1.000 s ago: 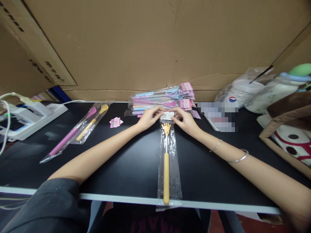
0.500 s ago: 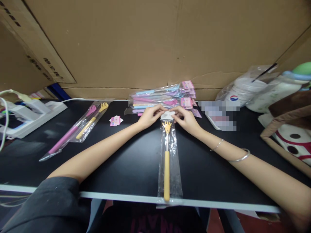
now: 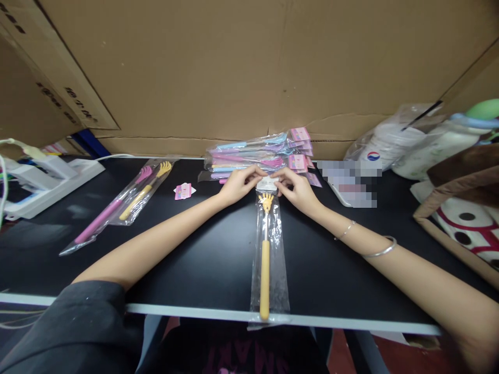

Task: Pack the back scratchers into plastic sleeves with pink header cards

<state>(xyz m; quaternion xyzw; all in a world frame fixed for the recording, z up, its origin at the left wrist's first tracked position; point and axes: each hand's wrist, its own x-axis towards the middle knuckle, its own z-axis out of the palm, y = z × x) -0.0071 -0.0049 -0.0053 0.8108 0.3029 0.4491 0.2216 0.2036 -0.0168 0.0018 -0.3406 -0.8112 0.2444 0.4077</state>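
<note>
A yellow back scratcher (image 3: 265,259) lies upright in view inside a clear plastic bag (image 3: 277,280), its handle end at the table's front edge. Across the bag's top sits a white header card (image 3: 267,183). My left hand (image 3: 240,185) pinches the card's left side, and my right hand (image 3: 296,190) pinches its right side; both are closed. Just behind my hands is a pile of bagged back scratchers (image 3: 247,153) in blue, pink and purple, with pink header cards. A loose pink card (image 3: 183,191) lies left of my left hand.
Two bagged back scratchers (image 3: 125,205), pink and yellow, lie on the left. Beyond them is a white power strip (image 3: 74,179) with plugs. At the right are a partly blurred phone (image 3: 338,189), bagged white cups (image 3: 393,143) and a brown-strapped bag (image 3: 463,223). Cardboard (image 3: 234,67) walls the back.
My hands stay pinched on the card at the bag's top, with hardly any finger movement. The whole view has shifted slightly.
</note>
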